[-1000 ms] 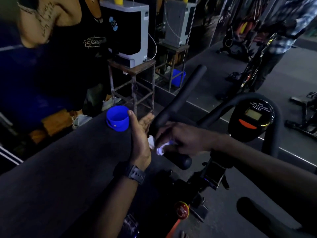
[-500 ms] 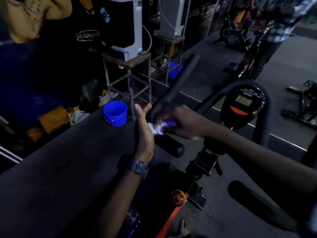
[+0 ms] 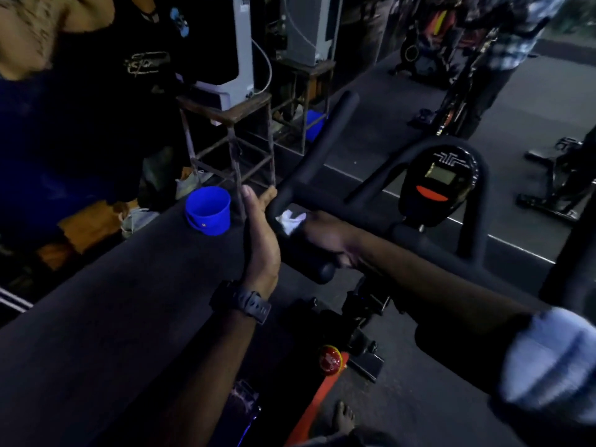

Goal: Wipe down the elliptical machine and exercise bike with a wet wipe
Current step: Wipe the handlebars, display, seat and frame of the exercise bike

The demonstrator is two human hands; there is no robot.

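Pressing a white wipe (image 3: 290,221) onto the bike's handlebar (image 3: 325,137), the right hand (image 3: 329,235) has its fingers clamped round it. The left hand (image 3: 261,233) stands flat beside the bar, fingers straight. The wipe looks soft and limp, so it is best kept bunched under the fingers.

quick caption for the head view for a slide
Right hand holds a white wipe on the bike handlebar, left hand open beside it

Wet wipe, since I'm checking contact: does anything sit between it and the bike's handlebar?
Nothing visible does. The right hand holds the wet wipe straight against the handlebar; the left hand lies beside it, not between.
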